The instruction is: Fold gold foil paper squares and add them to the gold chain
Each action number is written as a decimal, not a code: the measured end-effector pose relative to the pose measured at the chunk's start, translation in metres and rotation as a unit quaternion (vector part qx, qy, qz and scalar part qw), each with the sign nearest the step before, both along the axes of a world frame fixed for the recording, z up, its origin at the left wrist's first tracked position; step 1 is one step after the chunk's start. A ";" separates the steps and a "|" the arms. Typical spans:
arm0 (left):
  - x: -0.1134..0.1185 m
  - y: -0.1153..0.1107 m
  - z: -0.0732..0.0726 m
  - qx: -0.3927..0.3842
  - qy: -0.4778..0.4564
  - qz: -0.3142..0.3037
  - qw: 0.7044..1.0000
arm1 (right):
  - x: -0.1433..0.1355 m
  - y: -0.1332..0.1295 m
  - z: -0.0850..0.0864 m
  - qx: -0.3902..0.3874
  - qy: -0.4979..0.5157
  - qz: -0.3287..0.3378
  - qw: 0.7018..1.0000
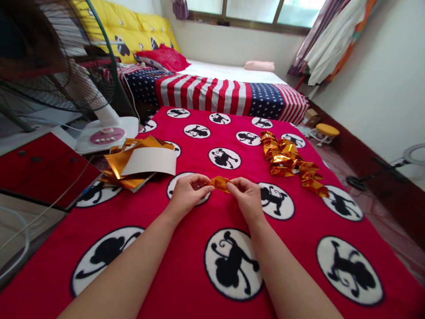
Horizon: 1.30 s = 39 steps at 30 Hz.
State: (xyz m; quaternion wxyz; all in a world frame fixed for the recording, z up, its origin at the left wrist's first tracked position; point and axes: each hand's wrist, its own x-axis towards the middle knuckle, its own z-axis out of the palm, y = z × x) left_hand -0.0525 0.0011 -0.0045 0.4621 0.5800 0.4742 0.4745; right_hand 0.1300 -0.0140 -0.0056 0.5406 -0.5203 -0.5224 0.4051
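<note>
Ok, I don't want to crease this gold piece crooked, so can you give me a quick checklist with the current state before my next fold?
1. Small folded gold foil paper piece pinched from both ends: ok, left hand and right hand each grip one end.
2. Piece lifted off the red blanket with black monkey circles: cannot tell, it sits low just above or on it.
3. Edges lined up: cannot tell, the fingers cover them.
4. Stack of flat gold foil sheets with a white back showing: ok, lying to the left, apart from the hands.
5. Pile of finished folded gold foil pieces: ok, to the right, apart from the hands.
</note>
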 end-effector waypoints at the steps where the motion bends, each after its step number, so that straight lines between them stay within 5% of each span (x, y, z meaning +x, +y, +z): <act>1: 0.001 0.000 -0.002 -0.001 -0.019 0.009 1.000 | 0.000 0.000 0.000 0.000 0.007 -0.001 1.000; 16: 0.000 -0.001 0.000 -0.026 -0.110 0.010 0.994 | 0.002 0.001 -0.006 -0.006 -0.041 0.035 0.999; 24: 0.005 0.000 0.005 -0.040 -0.186 0.069 0.979 | -0.012 -0.006 -0.004 -0.041 -0.019 0.141 0.989; 30: 0.021 -0.010 0.009 -0.105 -0.217 0.063 0.968 | -0.035 -0.013 -0.003 -0.040 0.028 0.123 0.991; 39: 0.028 -0.009 0.007 -0.065 -0.198 0.122 0.970 | -0.045 -0.023 0.002 -0.001 -0.092 0.099 0.991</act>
